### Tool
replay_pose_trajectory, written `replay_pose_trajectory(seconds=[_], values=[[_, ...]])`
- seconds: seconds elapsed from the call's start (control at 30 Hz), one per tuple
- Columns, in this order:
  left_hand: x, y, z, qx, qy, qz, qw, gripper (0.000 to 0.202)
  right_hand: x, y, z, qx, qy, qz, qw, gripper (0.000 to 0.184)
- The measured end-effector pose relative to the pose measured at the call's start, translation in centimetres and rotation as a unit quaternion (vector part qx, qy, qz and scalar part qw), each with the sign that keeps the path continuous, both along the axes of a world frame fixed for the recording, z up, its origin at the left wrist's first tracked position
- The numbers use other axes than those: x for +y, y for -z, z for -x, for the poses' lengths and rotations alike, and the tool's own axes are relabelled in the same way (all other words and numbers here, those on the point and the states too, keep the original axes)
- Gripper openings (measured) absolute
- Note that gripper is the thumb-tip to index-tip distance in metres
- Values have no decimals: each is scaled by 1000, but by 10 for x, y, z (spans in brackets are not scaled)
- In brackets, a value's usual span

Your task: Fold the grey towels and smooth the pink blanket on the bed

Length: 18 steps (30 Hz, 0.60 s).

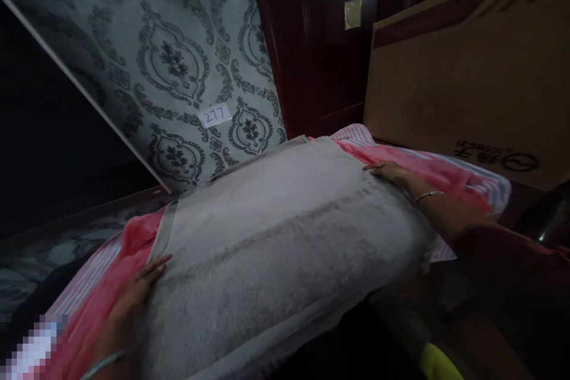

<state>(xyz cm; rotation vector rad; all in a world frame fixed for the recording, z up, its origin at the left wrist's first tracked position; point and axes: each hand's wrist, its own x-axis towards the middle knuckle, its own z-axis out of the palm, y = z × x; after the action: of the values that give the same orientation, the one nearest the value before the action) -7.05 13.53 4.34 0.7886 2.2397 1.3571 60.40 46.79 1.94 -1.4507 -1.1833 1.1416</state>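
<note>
A grey plush towel (267,225) with a flat woven band lies spread out before me. Under it is a pink cloth (414,169) with a striped border, showing on both sides. My left hand (138,288) rests at the towel's left edge, fingers stretched onto it; the thumb is not clear. On the far right side, my right hand (389,173) lies along the towel's edge with its fingers extended flat. Both hands touch the towel, and each wrist wears a bracelet.
Behind the cloths stands a patterned wall (178,71) with a paper label (214,114) reading 277. A dark red door (325,65) and a large cardboard box (463,77) are at the right. Something yellow (439,362) shows low at the right.
</note>
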Motion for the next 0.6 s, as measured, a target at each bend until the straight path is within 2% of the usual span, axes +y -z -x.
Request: replay_pose_trajectory(seconds=[0.1,0.2,0.37,0.5,0.6], values=[[-2,-1,-9,-64,-52,-67,994,25,-2,5,1,26,33,-11,999,21],[-4,5,-13,-76,-84,-113,987,21,-7,10,6,39,63,-23,997,24],[-10,12,-11,-27,-26,-76,996,29,-21,12,12,38,67,-17,997,25],[-15,5,-13,4,54,-15,998,45,-34,5,13,12,46,-4,999,32],[-20,-2,-21,27,95,18,995,43,-33,6,8,-58,24,-8,998,37]])
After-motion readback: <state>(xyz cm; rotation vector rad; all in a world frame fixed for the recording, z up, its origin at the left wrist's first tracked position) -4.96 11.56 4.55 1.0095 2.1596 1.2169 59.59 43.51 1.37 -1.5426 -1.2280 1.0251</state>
